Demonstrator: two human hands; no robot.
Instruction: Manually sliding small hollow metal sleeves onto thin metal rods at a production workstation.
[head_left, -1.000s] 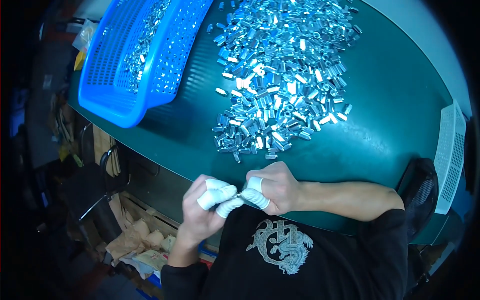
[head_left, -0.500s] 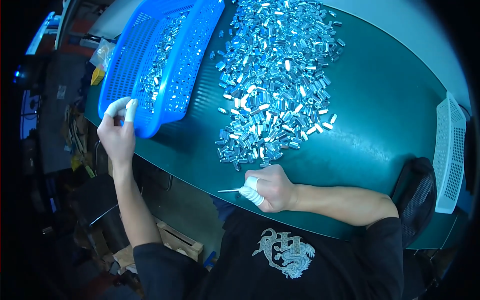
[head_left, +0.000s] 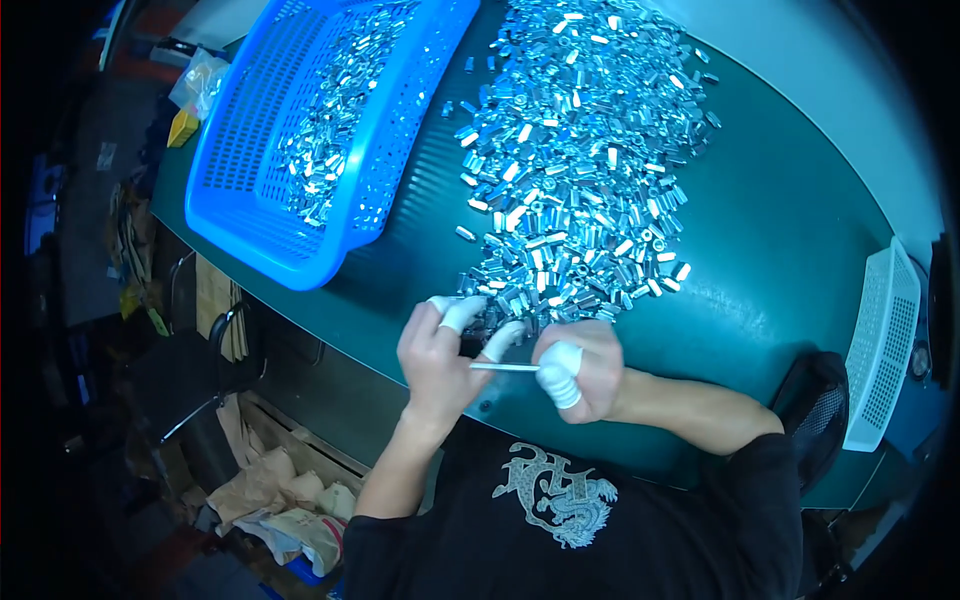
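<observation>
A broad pile of small silvery hex standoffs (head_left: 590, 190) lies on the green tabletop in front of me. My left hand (head_left: 440, 350), with white finger covers, is at the pile's near edge. Its covered fingers and thumb are apart over a few pieces there, and I see none gripped. Close beside it, my right hand (head_left: 583, 375) is closed around a thin metal rod (head_left: 505, 367). The rod points left and its tip reaches the left hand near the thumb. White covers wrap the right thumb and a finger. How the rod's other end sits is hidden in the fist.
A blue perforated basket (head_left: 270, 262) with more standoffs stands at the left of the table. Beyond its left side are a yellow box (head_left: 183, 127) and a clear plastic bag (head_left: 205, 80). At the right stand a pale perforated tray (head_left: 880, 350) and a black mesh object (head_left: 825, 410).
My left hand has moved right, from the blue basket's near rim to the pile's near edge, and its fingers have spread. The right hand stays near its place, still holding the rod.
</observation>
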